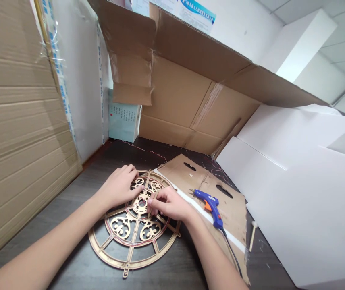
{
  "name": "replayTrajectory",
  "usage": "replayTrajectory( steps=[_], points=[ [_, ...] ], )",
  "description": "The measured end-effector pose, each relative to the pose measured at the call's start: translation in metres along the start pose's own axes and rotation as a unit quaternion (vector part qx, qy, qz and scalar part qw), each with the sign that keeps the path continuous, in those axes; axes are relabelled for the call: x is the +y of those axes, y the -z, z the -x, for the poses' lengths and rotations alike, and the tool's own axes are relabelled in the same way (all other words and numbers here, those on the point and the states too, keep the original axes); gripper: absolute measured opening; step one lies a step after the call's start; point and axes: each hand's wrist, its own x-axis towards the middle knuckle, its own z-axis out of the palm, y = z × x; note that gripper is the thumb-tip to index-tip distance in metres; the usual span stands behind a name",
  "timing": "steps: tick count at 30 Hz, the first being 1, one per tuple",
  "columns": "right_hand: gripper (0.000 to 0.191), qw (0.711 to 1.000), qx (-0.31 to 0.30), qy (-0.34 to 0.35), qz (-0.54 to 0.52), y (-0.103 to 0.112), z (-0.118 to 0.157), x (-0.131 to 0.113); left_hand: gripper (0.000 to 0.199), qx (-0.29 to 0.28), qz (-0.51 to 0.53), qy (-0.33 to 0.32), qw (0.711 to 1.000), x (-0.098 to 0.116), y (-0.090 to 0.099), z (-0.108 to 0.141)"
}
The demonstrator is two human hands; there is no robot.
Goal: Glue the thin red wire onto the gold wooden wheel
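Note:
A round, gold-coloured openwork frame (128, 264) with scroll ornaments and reddish wire along its inner ring lies on the dark table. My left hand (125, 183) rests on the upper left of the frame, fingers apart over a scroll ornament and the thumb reaching toward the centre. Near the central hub, my right hand (166, 203) is pinched closed, and a thin, light-coloured stick-like piece shows at its fingertips. What exactly the piece is cannot be made out. Part of the frame's right side is hidden under my right hand.
A blue glue gun (210, 205) with an orange trigger lies on a flat cardboard piece (233, 217) to the right. Further right is a small wooden stick (253, 235). A light-blue box (124, 121) stands behind; cardboard walls (172, 117) and white panels (311, 201) enclose the table.

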Motion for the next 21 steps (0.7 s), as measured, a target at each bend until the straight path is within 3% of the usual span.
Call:
replayTrajectory(
  steps=[5,9,21],
  points=[
    [0.043,0.998,0.041,-0.034,-0.021,-0.0005,-0.0005,0.002,0.036,-0.009,-0.009,0.001,1.0,0.0005,0.0004,-0.0001],
    [0.038,0.998,0.032,-0.028,-0.044,-0.0018,-0.0015,0.0043,0.034,-0.014,-0.004,0.007,1.0,-0.0006,-0.0002,-0.0006],
    [0.032,1.0,0.013,0.007,0.018,-0.0005,0.0,0.0014,0.03,-0.016,0.004,0.014,1.0,-0.0009,0.0007,-0.0002]
  ],
)
